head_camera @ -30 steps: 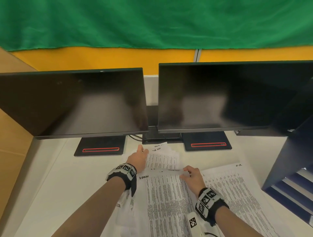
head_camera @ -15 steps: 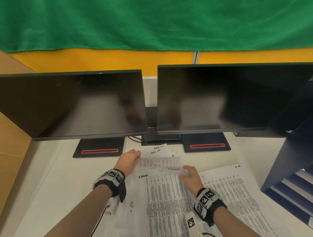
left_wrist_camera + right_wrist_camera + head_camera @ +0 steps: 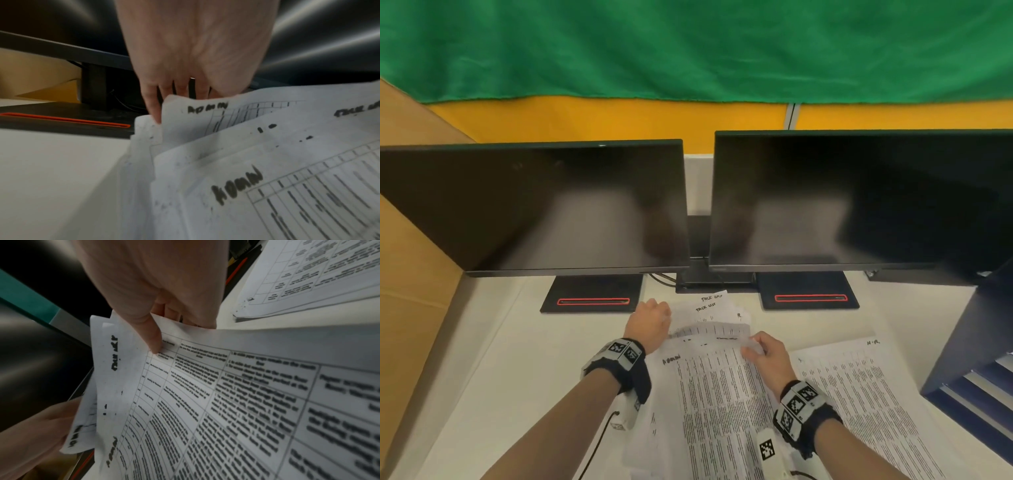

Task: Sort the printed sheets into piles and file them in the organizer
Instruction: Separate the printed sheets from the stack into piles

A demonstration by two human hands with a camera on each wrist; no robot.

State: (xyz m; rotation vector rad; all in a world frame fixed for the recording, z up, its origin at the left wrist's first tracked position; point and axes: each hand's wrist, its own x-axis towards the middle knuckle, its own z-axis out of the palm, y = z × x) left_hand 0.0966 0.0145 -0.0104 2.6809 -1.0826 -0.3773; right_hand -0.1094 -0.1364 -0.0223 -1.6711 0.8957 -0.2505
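1. The sheets are white paper printed with dense black tables, with handwritten headings at their tops; they lie fanned on the bench in front of the monitors.
2. They are thin, limp and curling at the lifted edges.
3. The left hand grips the left edge of the raised sheets; the right hand pinches their right corner, thumb on top.

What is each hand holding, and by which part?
Both grip the printed sheets at their far end: left hand at the left corner, fingers behind; right hand pinches the right corner, thumb on top.
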